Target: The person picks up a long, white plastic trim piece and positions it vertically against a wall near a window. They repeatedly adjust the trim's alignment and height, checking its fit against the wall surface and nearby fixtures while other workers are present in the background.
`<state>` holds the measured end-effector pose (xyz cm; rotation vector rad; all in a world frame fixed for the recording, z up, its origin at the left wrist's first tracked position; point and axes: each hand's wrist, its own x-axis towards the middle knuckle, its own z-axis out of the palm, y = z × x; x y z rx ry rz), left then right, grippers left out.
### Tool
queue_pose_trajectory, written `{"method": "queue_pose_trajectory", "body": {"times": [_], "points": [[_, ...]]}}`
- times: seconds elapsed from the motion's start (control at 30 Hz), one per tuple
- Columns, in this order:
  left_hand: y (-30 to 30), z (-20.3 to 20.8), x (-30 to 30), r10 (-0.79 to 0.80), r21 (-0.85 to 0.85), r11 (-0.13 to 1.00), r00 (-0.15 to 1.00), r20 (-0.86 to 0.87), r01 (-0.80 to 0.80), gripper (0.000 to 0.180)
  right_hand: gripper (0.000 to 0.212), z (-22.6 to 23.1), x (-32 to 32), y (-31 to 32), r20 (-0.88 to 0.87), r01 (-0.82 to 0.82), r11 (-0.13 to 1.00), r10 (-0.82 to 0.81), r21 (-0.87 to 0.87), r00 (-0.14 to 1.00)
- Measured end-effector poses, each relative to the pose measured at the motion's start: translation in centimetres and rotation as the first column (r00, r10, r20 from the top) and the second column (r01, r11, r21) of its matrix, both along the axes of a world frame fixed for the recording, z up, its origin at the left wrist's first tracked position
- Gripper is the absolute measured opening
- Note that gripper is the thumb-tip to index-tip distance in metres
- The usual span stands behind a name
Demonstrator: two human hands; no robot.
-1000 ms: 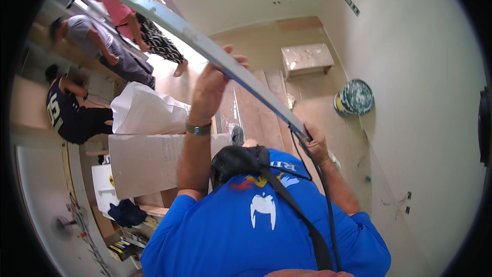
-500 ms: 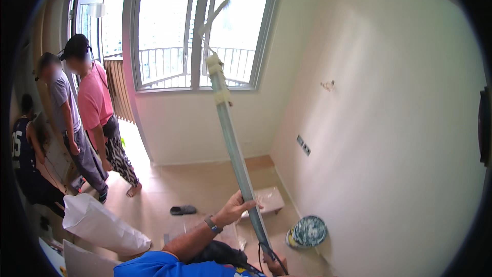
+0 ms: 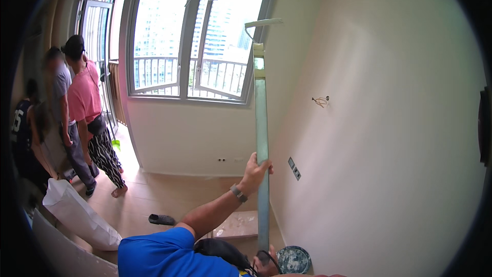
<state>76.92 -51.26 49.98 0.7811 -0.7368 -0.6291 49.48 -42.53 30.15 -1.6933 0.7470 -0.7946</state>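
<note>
A long grey-green square pole point(image 3: 262, 123) stands nearly upright in front of me. My left hand point(image 3: 254, 175), with a watch on its wrist, is wrapped round its middle. Lower down, my right hand point(image 3: 265, 262) grips the bottom end, partly hidden by a dark cord. Pale tape fastens a thin wire-framed paint roller point(image 3: 264, 22) to the top of the pole. The roller lies crosswise near the window's right edge, apparently in the air before the wall.
A paint-smeared bucket point(image 3: 293, 260) stands beside the right wall point(image 3: 374, 138). Nearby are a low pale platform point(image 3: 236, 225) and a dark shoe point(image 3: 162, 219). Three people stand or bend at the left, one in a pink shirt point(image 3: 86, 95). A white sack point(image 3: 82, 218) leans at lower left.
The pole has swung right and now stands straighter; the roller has turned crosswise. My left hand has risen in the view with it. The view has shifted slightly.
</note>
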Motion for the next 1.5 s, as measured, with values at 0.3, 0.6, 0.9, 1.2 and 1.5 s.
{"method": "queue_pose_trajectory", "body": {"times": [0.3,0.6,0.9,1.2,1.5], "points": [[-16.6,3.5,2.3,0.052,0.08,0.995,0.999,0.018,-0.053,0.025,0.036,-3.6,-3.8,-11.8,-0.047,0.203,0.978,-0.205,-0.049,0.978],[-27.1,5.1,8.2,0.02,0.112,0.993,0.996,0.09,-0.03,0.02,0.033,-6.4,-1.2,-17.8,-0.073,0.403,0.902,-0.417,-0.159,0.906],[-34.1,4.3,9.4,-0.414,0.238,0.9,0.889,0.198,0.366,0.03,0.034,-6.7,2.8,-26.9,0.041,0.504,0.791,-0.524,-0.347,0.851],[-42.4,3.3,10.7,-0.324,0.302,0.925,0.893,0.312,0.23,0.04,0.042,-2.3,6.8,-38.5,0.098,0.389,0.889,-0.377,-0.24,0.921],[-49.0,2.4,10.8,-0.297,0.296,0.933,0.902,0.313,0.205,0.043,0.067,-6.1,6.7,-46.9,0.125,0.376,0.799,-0.361,-0.469,0.924]]}}
